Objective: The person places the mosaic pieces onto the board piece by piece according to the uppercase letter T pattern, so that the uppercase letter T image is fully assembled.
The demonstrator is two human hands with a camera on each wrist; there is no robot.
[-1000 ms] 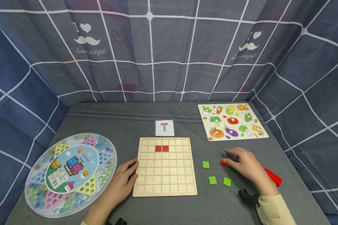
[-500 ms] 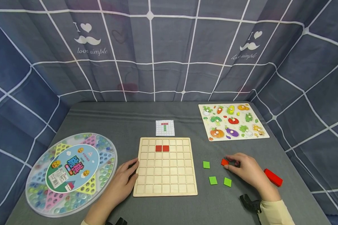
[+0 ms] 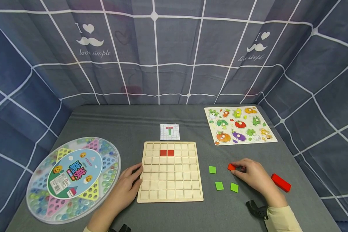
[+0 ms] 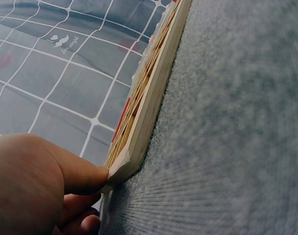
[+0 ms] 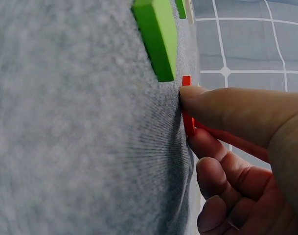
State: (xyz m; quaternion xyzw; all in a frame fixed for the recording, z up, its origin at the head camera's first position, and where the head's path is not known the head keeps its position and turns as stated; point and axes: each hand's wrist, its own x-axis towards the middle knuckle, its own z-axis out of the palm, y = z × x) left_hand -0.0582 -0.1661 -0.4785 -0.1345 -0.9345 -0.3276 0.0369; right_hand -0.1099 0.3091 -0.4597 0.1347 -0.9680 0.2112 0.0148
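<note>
In the head view, my left hand [image 3: 127,187] rests at the left edge of a wooden grid board [image 3: 170,177], thumb and forefinger touching its side. The left wrist view shows the thumb [image 4: 85,174] against the board's corner [image 4: 131,159]. Two red square tiles [image 3: 166,153] sit side by side in the board's upper rows. To the right, my right hand [image 3: 253,174] pinches another red square tile [image 3: 231,167] between thumb and fingers, low over the cloth; the tile's edge [image 5: 187,105] shows in the right wrist view. Several green square tiles [image 3: 219,186] lie between board and hand.
Behind the board lies a small card [image 3: 169,132] with a red and green T pattern. A vegetable puzzle board [image 3: 240,125] is at back right. A red oblong block [image 3: 281,183] lies beside the right wrist, and a round Chinese checkers set [image 3: 108,193] at left.
My right thumb and forefinger have come together on the red tile, the hand lowering slightly toward me. My left hand stays at the board's edge.
</note>
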